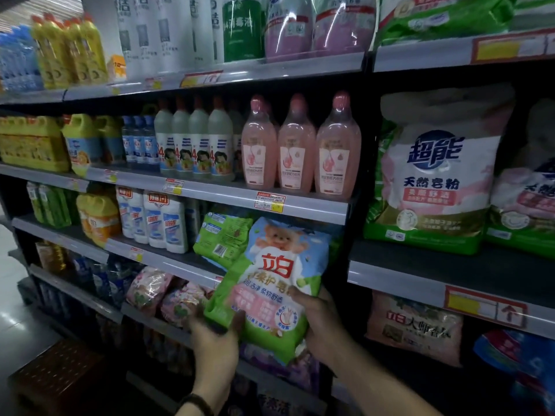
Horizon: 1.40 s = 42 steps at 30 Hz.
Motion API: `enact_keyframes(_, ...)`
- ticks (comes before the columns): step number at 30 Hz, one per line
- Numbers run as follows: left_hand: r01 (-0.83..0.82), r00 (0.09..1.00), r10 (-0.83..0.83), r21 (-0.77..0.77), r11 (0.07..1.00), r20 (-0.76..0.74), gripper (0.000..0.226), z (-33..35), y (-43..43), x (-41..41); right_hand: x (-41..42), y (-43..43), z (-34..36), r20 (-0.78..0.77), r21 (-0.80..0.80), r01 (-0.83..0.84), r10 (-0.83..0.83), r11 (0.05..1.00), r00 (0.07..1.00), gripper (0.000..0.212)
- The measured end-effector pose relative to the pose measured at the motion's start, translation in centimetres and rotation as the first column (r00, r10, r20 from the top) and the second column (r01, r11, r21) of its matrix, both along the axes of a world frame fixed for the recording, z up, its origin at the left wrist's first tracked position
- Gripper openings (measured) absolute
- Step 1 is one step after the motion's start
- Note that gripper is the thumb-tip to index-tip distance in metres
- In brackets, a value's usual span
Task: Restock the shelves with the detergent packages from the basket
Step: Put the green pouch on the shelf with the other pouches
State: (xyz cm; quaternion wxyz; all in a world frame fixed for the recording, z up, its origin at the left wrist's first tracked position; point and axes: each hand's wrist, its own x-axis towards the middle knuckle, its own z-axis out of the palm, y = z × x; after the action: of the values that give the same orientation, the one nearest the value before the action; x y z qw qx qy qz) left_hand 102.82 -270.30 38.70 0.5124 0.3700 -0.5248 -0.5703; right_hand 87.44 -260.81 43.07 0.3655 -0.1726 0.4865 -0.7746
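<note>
A detergent package (270,283), green and pink with a bear picture on top, is held upright in front of the third shelf (168,261). My left hand (214,334) grips its lower left corner. My right hand (319,319) holds its lower right edge, thumb on the front. Behind the package, a similar green package (220,238) lies on that shelf. A dark red basket (57,376) stands on the floor at the lower left; its contents are not visible.
White bottles (159,223) stand left of the green package on the same shelf. Pink bottles (297,154) fill the shelf above. Pink bags (163,295) lie on the shelf below. Large detergent bags (435,181) occupy the right bay, with a dark upright post (360,205) between bays.
</note>
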Motion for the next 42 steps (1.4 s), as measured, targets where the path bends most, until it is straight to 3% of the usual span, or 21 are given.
enact_keyframes(3,0.073,0.996,-0.070,-0.061,0.995,0.054,0.064,0.4,-2.1,-2.9,-2.2,-2.2,1.2,-0.028,0.019,0.049,-0.048,0.999,0.998,0.028)
enact_keyframes(6,0.229,0.965,-0.212,-0.098,0.969,0.154,0.096,0.8,-4.1,-5.4,-5.2,-4.1,2.2,-0.064,0.024,0.101,-0.099,0.995,0.993,0.024)
enact_keyframes(7,0.232,0.947,-0.186,-0.157,0.960,0.263,0.104,0.7,-4.7,-6.2,-6.1,-4.6,2.5,-0.087,0.030,0.123,-0.120,0.992,0.989,0.023)
enact_keyframes(9,0.235,0.884,-0.063,-0.323,0.917,0.464,0.098,0.3,-5.7,-7.8,-8.0,-5.7,2.8,-0.117,0.030,0.164,-0.160,0.986,0.980,0.021)
enact_keyframes(12,0.337,0.810,0.103,-0.602,0.724,0.577,0.072,-0.5,-6.3,-10.1,-10.5,-6.8,2.6,-0.191,0.044,0.253,-0.241,0.966,0.952,0.026)
enact_keyframes(13,0.408,0.769,0.117,-0.623,0.667,0.629,0.071,-0.6,-6.3,-10.6,-10.9,-7.2,2.3,-0.229,0.056,0.289,-0.269,0.956,0.935,0.026)
enact_keyframes(16,0.559,0.638,0.120,-0.564,0.608,0.761,0.081,-1.6,-6.7,-11.3,-12.3,-8.0,-0.2,-0.405,0.085,0.400,-0.335,0.913,0.851,0.031)
enact_keyframes(19,0.594,0.536,0.200,-0.534,0.602,0.820,0.085,-2.6,-6.5,-11.1,-14.5,-8.4,-4.4,-0.543,0.119,0.456,-0.327,0.882,0.774,0.076)
enact_keyframes(22,0.577,0.523,0.251,-0.555,0.599,0.815,0.077,-2.2,-6.5,-10.8,-11.6,-6.6,-4.7,-0.665,0.191,0.504,-0.266,0.843,0.698,0.103)
enact_keyframes(24,0.587,0.482,0.297,-0.556,0.589,0.824,0.076,-1.9,-6.6,-10.5,-9.6,-5.7,-4.2,-0.717,0.218,0.510,-0.218,0.832,0.663,0.103)
enact_keyframes(28,0.578,0.452,0.284,-0.520,0.629,0.846,0.081,-1.9,-6.2,-9.4,-10.2,-6.3,-3.8,-0.771,0.317,0.470,-0.065,0.824,0.633,0.082)
enact_keyframes(31,0.569,0.445,0.264,-0.497,0.655,0.856,0.082,-1.8,-5.6,-8.7,-11.4,-6.6,-3.6,-0.747,0.378,0.425,0.000,0.822,0.665,0.090)
enact_keyframes(35,0.592,0.394,0.187,-0.404,0.697,0.900,0.078,-1.4,-5.3,-8.7,-8.0,-5.6,-0.9,-0.755,0.424,0.484,0.004,0.766,0.656,0.090)
enact_keyframes(37,0.607,0.451,0.091,-0.379,0.698,0.888,0.068,-1.2,-5.7,-8.4,-5.8,-4.8,-0.1,-0.817,0.378,0.633,-0.078,0.675,0.571,0.101)
enact_keyframes(38,0.600,0.516,0.038,-0.393,0.697,0.856,0.063,-1.1,-6.3,-8.1,-4.8,-4.3,-0.1,-0.866,0.315,0.711,-0.115,0.629,0.486,0.102)
enact_keyframes(40,0.543,0.623,0.040,-0.468,0.698,0.781,0.054,-0.8,-7.5,-7.6,-3.4,-3.6,-0.4,-0.966,0.139,0.778,-0.087,0.613,0.242,0.085)
enact_keyframes(42,0.444,0.653,0.192,-0.576,0.687,0.732,0.046,-0.3,-8.7,-7.3,-2.7,-3.7,-1.0,-0.998,0.043,0.740,0.070,0.671,-0.006,0.064)
